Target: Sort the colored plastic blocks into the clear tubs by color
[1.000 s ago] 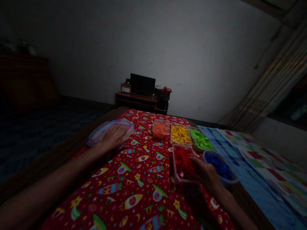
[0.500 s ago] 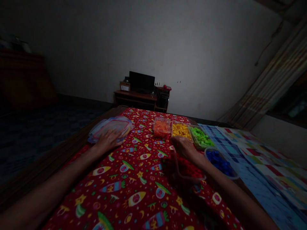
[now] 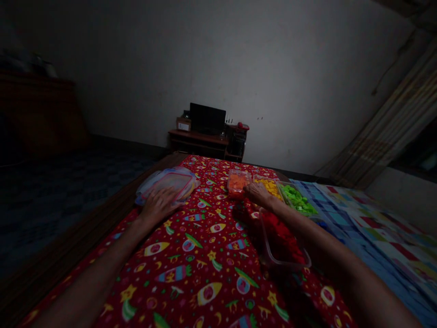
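Note:
My left hand [image 3: 159, 204] lies with its fingers spread on a stack of clear plastic lids [image 3: 177, 180], some edged in blue and one in red. My right hand [image 3: 258, 193] is at the near right corner of a clear box of orange pieces [image 3: 238, 180]. Its fingers are bent together, and what they hold, if anything, is hidden. Behind that hand stands a box of yellow pieces [image 3: 269, 187], partly covered by it. Under the right forearm sits an open tub of red pieces [image 3: 282, 237].
A box of green pieces [image 3: 298, 199] stands right of the yellow one. Blue pieces [image 3: 321, 223] show only slightly past my forearm. Red patterned cloth [image 3: 205, 255] covers the table. A bed with checked bedding [image 3: 358, 205] adjoins at right; a monitor [image 3: 207, 117] stands beyond.
My right hand has moved left and forward from the yellow box to the orange box's corner. The blue tub is now mostly behind my forearm. My left hand stays on the lids.

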### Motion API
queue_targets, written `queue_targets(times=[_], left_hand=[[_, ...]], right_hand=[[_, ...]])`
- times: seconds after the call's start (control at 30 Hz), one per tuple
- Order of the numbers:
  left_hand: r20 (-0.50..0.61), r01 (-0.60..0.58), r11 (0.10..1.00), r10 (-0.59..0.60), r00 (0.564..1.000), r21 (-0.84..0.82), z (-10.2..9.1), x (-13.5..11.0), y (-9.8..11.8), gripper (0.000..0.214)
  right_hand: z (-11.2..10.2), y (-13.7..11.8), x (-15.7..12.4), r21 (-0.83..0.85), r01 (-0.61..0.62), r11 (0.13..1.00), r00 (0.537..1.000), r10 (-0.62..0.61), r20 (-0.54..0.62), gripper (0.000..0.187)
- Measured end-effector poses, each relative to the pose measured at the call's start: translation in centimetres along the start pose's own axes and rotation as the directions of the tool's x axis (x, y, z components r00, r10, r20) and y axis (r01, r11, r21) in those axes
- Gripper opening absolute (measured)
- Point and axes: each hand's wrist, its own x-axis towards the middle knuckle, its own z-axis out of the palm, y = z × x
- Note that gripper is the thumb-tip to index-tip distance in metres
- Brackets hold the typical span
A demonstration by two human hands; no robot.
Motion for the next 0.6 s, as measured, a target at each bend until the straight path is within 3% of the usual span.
queue_targets(times=[0.17,0.3,0.4,0.5,0.6], left_hand=[[-0.031,0.068,0.991,-0.064,0.997,0.115,0.1,0.4,1.0,0.047],[0.021,0.086,0.977,-0.091,0.996,0.193,-0.1,0.4,1.5,0.056],[0.036,0.095,0.977,-0.104,0.994,0.192,-0.2,0.2,1.5,0.056],[0.062,0.097,0.978,-0.11,0.992,0.182,-0.5,0.1,1.6,0.06],[0.056,0.093,0.988,-0.1,0.993,0.121,-1.1,0.8,2.1,0.058]], right_hand=[[1.1,0.1,0.0,-0.026,0.01,1.0,0.999,-0.011,-0.034,0.035],[3.0,1.2,-1.3,0.04,0.122,0.992,0.962,-0.108,-0.252,0.044],[3.7,1.8,-1.3,0.077,0.147,0.986,0.915,-0.106,-0.39,0.051],[2.5,1.7,-0.1,0.062,0.106,0.992,0.91,-0.071,-0.409,0.052],[-0.6,1.3,1.0,0.03,0.025,0.999,0.922,-0.011,-0.388,0.045]])
